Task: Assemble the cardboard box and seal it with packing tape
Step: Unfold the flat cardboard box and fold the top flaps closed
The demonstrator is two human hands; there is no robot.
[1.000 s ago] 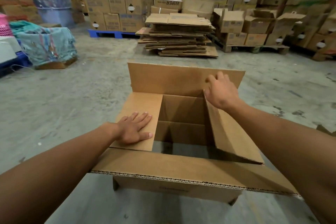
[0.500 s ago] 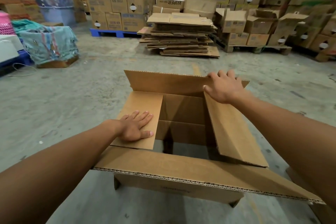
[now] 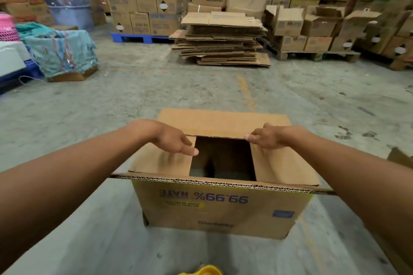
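A brown cardboard box (image 3: 223, 210) stands on the concrete floor, its printed side toward me with the lettering upside down. Both short side flaps lie folded flat over the opening, leaving a dark gap between them. The far long flap (image 3: 223, 121) is folded down over their far ends. My right hand (image 3: 267, 137) pinches that flap's free edge near its right end. My left hand (image 3: 172, 140) rests with straight fingers on the left side flap (image 3: 163, 159), just at the far flap's edge. The near long flap (image 3: 214, 182) sticks out toward me, seen edge-on. No tape is in view.
A pile of flattened cardboard (image 3: 221, 40) lies straight ahead. Stacked cartons on pallets line the back and right. A cloth-covered box (image 3: 62, 51) and a pink basket (image 3: 7, 29) sit at the left. A cardboard scrap (image 3: 400, 157) lies at the right, something yellow (image 3: 201, 271) by my feet.
The far long flap has come down from upright onto the side flaps, drawn by my right hand. The right side flap now lies flat. My left hand slid up toward the far edge.
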